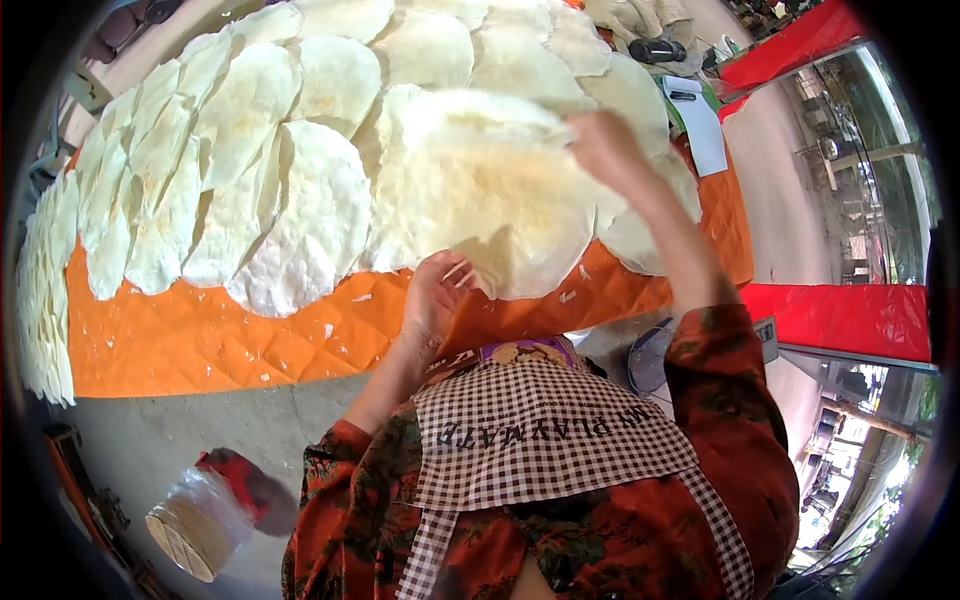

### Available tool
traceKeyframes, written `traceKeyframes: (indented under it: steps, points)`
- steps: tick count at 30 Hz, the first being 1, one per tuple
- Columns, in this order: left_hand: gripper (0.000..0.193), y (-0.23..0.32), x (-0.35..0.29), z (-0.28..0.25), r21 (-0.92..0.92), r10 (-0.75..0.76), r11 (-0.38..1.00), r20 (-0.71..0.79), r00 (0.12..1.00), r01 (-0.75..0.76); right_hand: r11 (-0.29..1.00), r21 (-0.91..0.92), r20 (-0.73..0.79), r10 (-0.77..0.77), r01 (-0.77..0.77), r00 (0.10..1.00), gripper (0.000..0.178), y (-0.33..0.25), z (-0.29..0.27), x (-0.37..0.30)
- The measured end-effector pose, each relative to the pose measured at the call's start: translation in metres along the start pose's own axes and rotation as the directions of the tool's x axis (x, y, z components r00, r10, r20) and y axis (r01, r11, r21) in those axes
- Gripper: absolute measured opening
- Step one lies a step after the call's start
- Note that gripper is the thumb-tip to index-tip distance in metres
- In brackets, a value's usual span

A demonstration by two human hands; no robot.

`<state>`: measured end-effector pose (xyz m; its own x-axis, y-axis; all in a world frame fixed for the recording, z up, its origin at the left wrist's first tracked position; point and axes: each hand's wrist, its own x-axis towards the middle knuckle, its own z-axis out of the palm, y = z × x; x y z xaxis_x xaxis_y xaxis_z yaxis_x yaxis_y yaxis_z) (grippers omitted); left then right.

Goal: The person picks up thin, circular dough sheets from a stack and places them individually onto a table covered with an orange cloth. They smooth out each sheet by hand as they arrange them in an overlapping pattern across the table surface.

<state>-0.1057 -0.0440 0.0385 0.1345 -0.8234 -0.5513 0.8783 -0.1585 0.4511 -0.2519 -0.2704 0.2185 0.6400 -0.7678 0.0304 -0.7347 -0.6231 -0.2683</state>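
Large round, thin, pale flatbreads (305, 215) overlap in rows across an orange cloth (230, 340). My right hand (605, 150), closed, grips the far edge of one lifted flatbread (490, 110), which is smeared by motion. Below it, a browned flatbread (520, 215) lies with its near edge over the cloth. At that edge is my left hand (440, 285), its fingers curled. Thin white strips show at its fingertips; whether they are scraps or part of a flatbread, I cannot tell.
White crumbs dot the cloth. At the far right lie a notepad with a pen (697, 120) and a dark cylindrical object (657, 50). A plastic-wrapped stack of tan rounds (190, 535) stands on the floor at lower left. Red panels (840, 320) edge the right side.
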Motion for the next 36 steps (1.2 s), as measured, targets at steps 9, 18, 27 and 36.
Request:
traceKeyframes:
  steps: [9, 18, 27, 36]
  points:
    - [0.081, 0.017, 0.009, 0.002, -0.334, 0.030, 0.942, 0.210, 0.977, 0.042, 0.947, -0.109, -0.011, -0.307, 0.304, 0.952, 0.022, -0.037, 0.127, -0.088]
    - [0.027, -0.009, 0.006, -0.025, 0.187, 0.355, 0.929, -0.213, 0.910, -0.319, 0.996, -0.052, 0.172, -0.061, 0.071, 0.983, 0.016, 0.006, 0.056, 0.002]
    - [0.022, 0.012, 0.032, -0.016, 0.486, 0.155, 0.874, -0.256, 0.954, -0.011, 0.968, -0.015, -0.314, -0.241, 0.249, 0.918, 0.011, -0.012, 0.120, -0.104]
    - [0.019, -0.004, 0.041, -0.035, 0.359, 0.025, 0.933, -0.087, 0.996, 0.008, 0.971, 0.014, -0.056, -0.237, 0.238, 0.970, 0.008, -0.008, 0.122, -0.106]
